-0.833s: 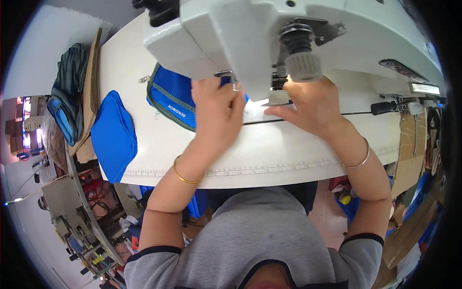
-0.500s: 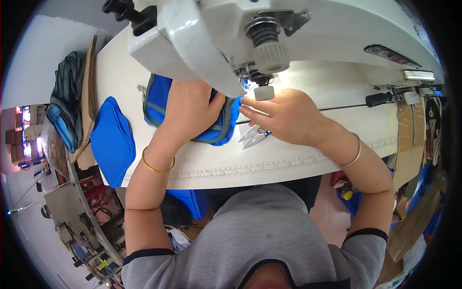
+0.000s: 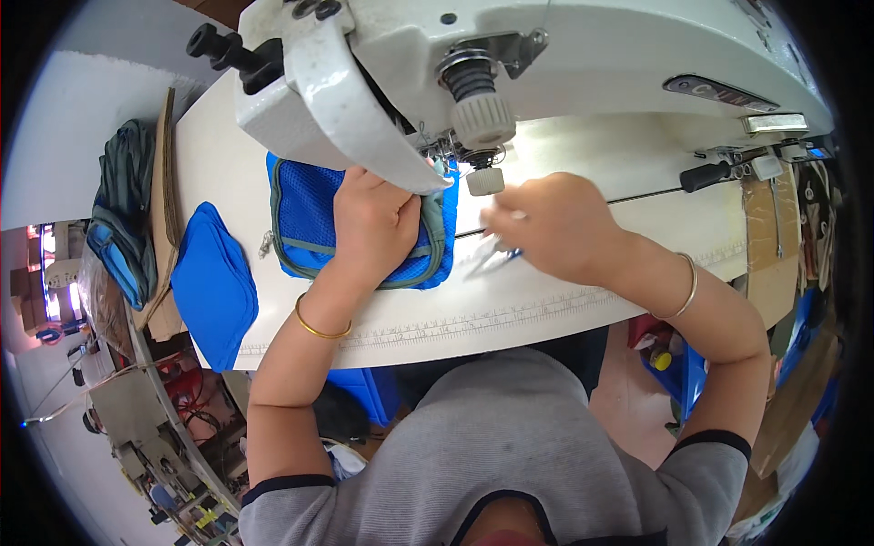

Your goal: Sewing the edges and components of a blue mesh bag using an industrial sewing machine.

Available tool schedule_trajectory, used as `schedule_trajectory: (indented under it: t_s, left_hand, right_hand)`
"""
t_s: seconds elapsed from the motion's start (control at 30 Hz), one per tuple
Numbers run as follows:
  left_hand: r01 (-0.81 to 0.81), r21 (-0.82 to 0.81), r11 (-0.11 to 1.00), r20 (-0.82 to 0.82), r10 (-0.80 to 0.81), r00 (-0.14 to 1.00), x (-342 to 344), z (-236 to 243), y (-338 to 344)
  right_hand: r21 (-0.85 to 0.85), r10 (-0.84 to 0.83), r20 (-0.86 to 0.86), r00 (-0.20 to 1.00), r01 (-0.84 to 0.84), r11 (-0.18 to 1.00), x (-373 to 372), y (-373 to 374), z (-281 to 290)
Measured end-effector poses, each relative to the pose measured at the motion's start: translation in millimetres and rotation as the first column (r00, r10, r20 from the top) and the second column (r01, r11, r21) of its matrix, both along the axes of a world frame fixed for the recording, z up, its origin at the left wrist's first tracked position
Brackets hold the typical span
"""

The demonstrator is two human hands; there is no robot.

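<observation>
My left hand [image 3: 373, 227] rests closed on a blue mesh fabric piece [image 3: 305, 205] with grey-green binding, its fingers bent against the cloth. The piece's right edge lies under the sewing machine head [image 3: 337, 100], by the needle area, which the machine partly hides. To the right of the cloth, my right hand [image 3: 555, 223] is curled and smeared by motion. Thread snips [image 3: 492, 259] with bright blades stick out below its fingers, also blurred, and appear held in that hand.
A stack of blue fabric cutouts [image 3: 214, 287] lies on the left of the white table [image 3: 583, 232]. Beyond it are cardboard [image 3: 164, 209] and a folded grey-green and blue item [image 3: 126, 214]. A black-handled screwdriver [image 3: 706, 176] lies at the right. A printed ruler runs along the front edge.
My right hand has curled its fingers and drawn slightly away from the needle area, the snips moving with it. My left hand has shifted on the cloth, uncovering more blue mesh.
</observation>
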State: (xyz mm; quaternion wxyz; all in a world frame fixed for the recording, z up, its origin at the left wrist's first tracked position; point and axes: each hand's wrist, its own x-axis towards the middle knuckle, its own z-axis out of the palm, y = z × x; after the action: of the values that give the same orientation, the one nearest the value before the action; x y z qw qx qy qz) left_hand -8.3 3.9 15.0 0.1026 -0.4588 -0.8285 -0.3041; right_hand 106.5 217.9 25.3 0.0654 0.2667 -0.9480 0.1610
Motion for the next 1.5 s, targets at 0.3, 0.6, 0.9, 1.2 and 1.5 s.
schedule_trajectory:
  t_s: [0.3, 0.6, 0.9, 1.2, 1.5]
  left_hand:
    - [0.115, -0.064, 0.991, -0.120, -0.122, 0.985, 10, 19, 2]
    - [0.090, -0.120, 0.989, -0.129, -0.105, 0.986, 8, 9, -7]
    - [0.083, -0.166, 0.983, -0.084, -0.098, 0.992, 11, 12, -6]
    - [0.104, -0.089, 0.991, -0.095, -0.112, 0.989, 9, 5, -6]
    - [0.122, -0.088, 0.989, -0.136, -0.133, 0.982, 6, 5, -5]
  right_hand:
    - [-0.159, -0.435, -0.248, 0.865, 0.407, 0.899, -7, -2, -12]
    - [-0.163, -0.477, -0.297, 0.827, 0.449, 0.879, -18, -12, -8]
    - [-0.262, -0.390, -0.297, 0.872, 0.319, 0.911, -23, -18, -13]
    - [-0.223, -0.473, -0.294, 0.830, 0.422, 0.879, -18, -6, -11]
    - [-0.297, -0.427, -0.390, 0.816, 0.328, 0.897, -26, -4, -21]
